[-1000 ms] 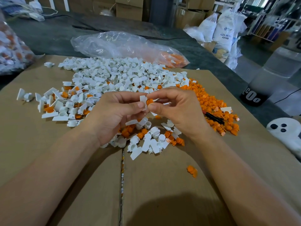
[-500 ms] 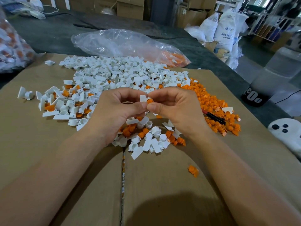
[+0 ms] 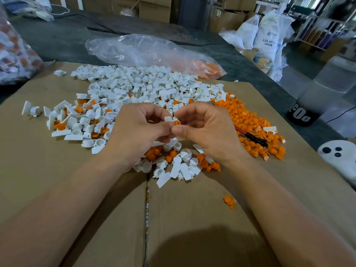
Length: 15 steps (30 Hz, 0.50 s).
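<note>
Right now my left hand [image 3: 138, 132] pinches a white cap [image 3: 169, 119] between thumb and fingers, above the cardboard [image 3: 192, 218]. My right hand [image 3: 204, 130] presses an orange plug [image 3: 176, 122] against it, thumb and forefinger curled round the plug. Behind lie the white pile [image 3: 138, 87] and, to its right, the orange pile [image 3: 248, 124].

A crumpled clear plastic bag [image 3: 146, 49] lies on the dark table [image 3: 77, 39] beyond the cardboard sheet [image 3: 192, 218]. A red-and-black tool [image 3: 252, 136] rests on the heap of orange parts [image 3: 250, 120], and white sacks [image 3: 267, 35] stand far right.
</note>
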Available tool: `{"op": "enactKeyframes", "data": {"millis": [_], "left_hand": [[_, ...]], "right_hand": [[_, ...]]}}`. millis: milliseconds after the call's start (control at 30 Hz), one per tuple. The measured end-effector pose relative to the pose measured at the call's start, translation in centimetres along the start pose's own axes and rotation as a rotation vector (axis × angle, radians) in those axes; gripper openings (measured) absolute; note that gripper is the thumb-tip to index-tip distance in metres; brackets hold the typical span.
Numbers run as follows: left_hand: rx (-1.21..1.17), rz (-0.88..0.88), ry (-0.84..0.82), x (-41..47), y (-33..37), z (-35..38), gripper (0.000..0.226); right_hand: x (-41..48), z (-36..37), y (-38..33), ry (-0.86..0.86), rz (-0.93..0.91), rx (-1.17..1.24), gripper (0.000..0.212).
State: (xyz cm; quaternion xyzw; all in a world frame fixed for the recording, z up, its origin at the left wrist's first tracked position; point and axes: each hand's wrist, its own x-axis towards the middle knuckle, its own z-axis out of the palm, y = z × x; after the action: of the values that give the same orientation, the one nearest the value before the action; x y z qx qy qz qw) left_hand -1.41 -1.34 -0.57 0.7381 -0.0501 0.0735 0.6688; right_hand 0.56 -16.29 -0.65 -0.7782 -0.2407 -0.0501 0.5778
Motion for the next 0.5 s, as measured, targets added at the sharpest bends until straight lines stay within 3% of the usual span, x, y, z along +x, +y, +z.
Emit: {"op": "enactKeyframes", "data": {"millis": [267, 500], "left_hand": [[-0.21, -0.153, -0.015, 0.48, 0.27, -0.47, 0.02], [-0.272, -0.231, -0.03, 0.59, 0.27, -0.61, 0.013]], "right_hand": [[-0.04, 0.02, 0.38, -0.076, -0.077, 0.107, 0.032], [-0.15, 0.34, 1.03, -0.014, -0.17, 0.057, 0.029]]}}
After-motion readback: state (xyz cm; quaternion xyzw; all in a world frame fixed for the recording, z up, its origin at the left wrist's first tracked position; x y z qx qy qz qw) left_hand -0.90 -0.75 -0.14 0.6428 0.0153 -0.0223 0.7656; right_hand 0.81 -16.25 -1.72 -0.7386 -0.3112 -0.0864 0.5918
